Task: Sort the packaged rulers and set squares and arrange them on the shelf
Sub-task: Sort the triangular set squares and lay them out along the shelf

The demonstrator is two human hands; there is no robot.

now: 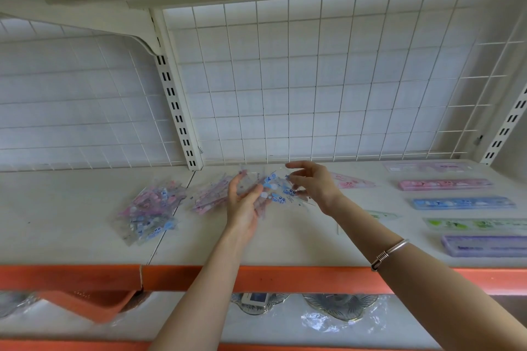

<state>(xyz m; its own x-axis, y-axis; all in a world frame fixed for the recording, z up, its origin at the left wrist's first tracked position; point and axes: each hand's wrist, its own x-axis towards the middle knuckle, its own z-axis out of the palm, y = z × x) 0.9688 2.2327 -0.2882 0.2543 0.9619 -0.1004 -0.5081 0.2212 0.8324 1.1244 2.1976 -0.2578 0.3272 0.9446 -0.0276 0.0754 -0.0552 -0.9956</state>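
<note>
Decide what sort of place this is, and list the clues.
Probably a stationery shop: retail shelving with an orange edge, a wire grid back, and packaged rulers laid out by colour beside heaped packets.

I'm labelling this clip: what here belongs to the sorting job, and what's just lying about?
Job: blue-print packets in left hand, right hand, far-left pile, pink pile, ruler row, pink set square.
Lying about: glass dishes, orange item below.

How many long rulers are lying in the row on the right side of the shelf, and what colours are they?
Pale pink ruler: 1
Bright pink ruler: 1
Blue ruler: 1
Green ruler: 1
Purple ruler: 1
Total: 5
</note>
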